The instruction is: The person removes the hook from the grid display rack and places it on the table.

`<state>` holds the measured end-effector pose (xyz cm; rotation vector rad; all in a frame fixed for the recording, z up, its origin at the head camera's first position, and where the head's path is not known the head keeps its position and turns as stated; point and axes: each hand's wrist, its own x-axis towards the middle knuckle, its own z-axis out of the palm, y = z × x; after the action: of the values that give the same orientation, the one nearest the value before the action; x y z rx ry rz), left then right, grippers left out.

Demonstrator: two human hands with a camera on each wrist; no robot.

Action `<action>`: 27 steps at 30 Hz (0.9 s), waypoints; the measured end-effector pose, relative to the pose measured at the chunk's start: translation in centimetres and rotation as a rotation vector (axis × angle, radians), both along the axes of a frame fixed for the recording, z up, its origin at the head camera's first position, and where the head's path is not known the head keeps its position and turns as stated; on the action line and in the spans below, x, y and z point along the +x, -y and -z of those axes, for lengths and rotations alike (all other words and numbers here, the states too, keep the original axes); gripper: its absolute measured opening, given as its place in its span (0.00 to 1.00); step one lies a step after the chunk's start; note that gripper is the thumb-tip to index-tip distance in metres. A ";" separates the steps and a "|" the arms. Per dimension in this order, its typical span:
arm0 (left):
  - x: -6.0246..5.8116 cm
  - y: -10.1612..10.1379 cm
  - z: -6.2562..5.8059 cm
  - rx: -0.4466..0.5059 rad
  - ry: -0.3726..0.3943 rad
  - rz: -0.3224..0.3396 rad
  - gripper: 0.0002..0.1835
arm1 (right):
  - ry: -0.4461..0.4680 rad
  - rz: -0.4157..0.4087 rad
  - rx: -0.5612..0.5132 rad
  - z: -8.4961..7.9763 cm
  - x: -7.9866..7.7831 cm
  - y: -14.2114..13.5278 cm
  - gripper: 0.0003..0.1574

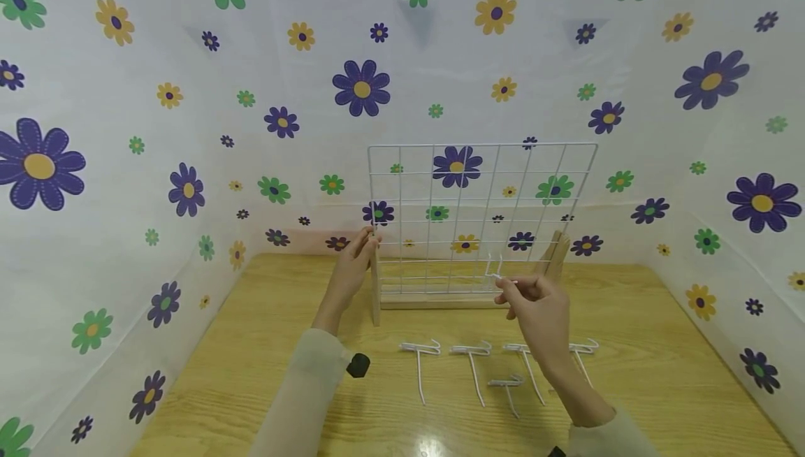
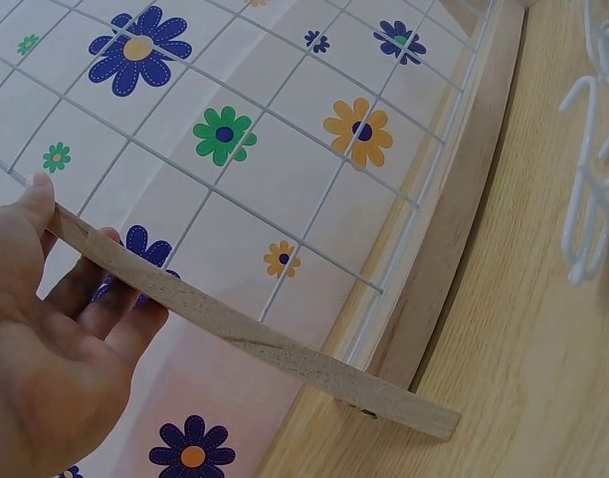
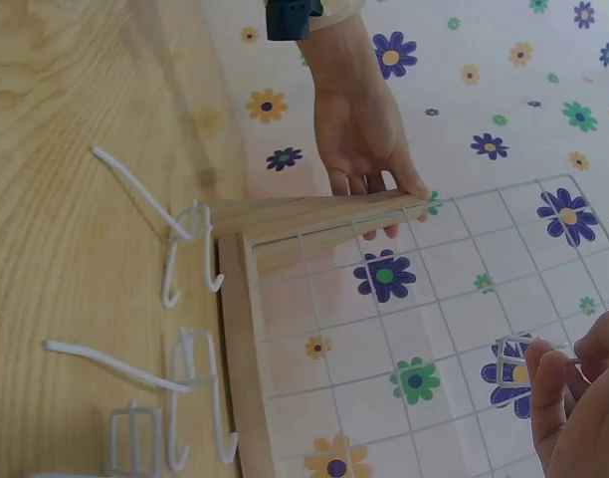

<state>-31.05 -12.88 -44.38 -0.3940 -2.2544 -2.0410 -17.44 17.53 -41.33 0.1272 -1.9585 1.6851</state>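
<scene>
A white wire grid panel (image 1: 483, 144) stands upright in a wooden stand. My left hand (image 1: 351, 268) grips the upper end of the stand's left wooden upright (image 2: 255, 337), thumb on one side and fingers on the other. In front of the grid's lower right part, my right hand (image 1: 539, 310) pinches a small white wire hook (image 1: 494, 274) between thumb and fingertips. The right wrist view shows this hook's squarish wire frame (image 3: 502, 361) close to the grid; whether it touches the wires I cannot tell.
Several white wire hooks lie in front of the stand, among them a left one (image 1: 420, 349), a middle one (image 1: 472, 351) and a smaller one (image 1: 506, 383). The wooden table (image 1: 251, 387) is enclosed by flower-printed sheeting (image 1: 302, 80).
</scene>
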 end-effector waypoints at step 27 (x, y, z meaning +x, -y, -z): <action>-0.2 -0.1 0.3 -0.019 -0.004 -0.005 0.30 | 0.312 -0.043 0.079 4.7 3.8 -0.5 0.10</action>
<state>-31.25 -12.81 -44.71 -0.3933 -2.2718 -2.0165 -13.67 18.05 -46.03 -0.0697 -2.2651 1.7403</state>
